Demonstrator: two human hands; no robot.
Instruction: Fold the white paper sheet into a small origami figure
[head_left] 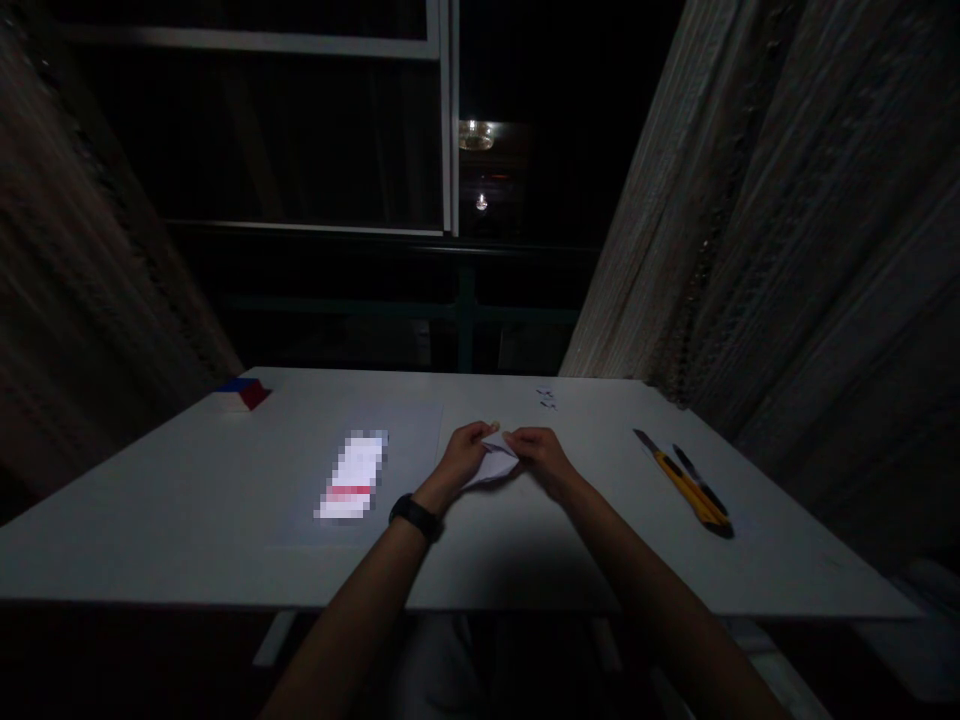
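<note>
A folded piece of white paper [495, 464] is held between my two hands, just above the middle of the table. My left hand [463, 458], with a dark watch [416, 516] on its wrist, pinches the paper's left side. On the right edge, the thumb and fingers of my right hand [544, 456] are closed on the same paper. The folds look loose, and part of the paper is hidden behind the fingers. To the left, a phone with a bright, blurred-out screen [352, 476] lies on a pale sheet [420, 430].
On the right of the white table [225, 540] lie a yellow utility knife [686, 487], its blade pointing away, and a dark pen [699, 476]. A blue, red and white block [241, 394] stands at the far left. Small dark marks [547, 399] show near the back edge. Curtains [660, 200] hang beyond.
</note>
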